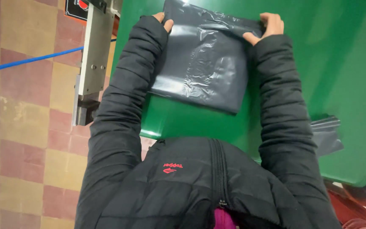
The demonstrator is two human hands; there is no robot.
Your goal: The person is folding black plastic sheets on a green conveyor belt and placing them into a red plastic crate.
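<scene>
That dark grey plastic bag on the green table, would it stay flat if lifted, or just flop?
The grey plastic bag would probably flop: its film is thin and wrinkled. Its glossy sheen suggests it may slide easily on the smooth green table. It looks light, since the left hand and right hand only pinch its far edge.

Glossy green table (pixel 344 76) filling the upper right, sheened with pale reflected light toward its far edge and along its near left corner. Checkered floor (pixel 22 127) on the left, in worn dull-red and yellowish tiles. Grey metal bracket (pixel 93 55) standing upright against the table's left edge, with bolts on its face. Blue cable (pixel 26 60) running slantwise over the tiles to the bracket.
</scene>
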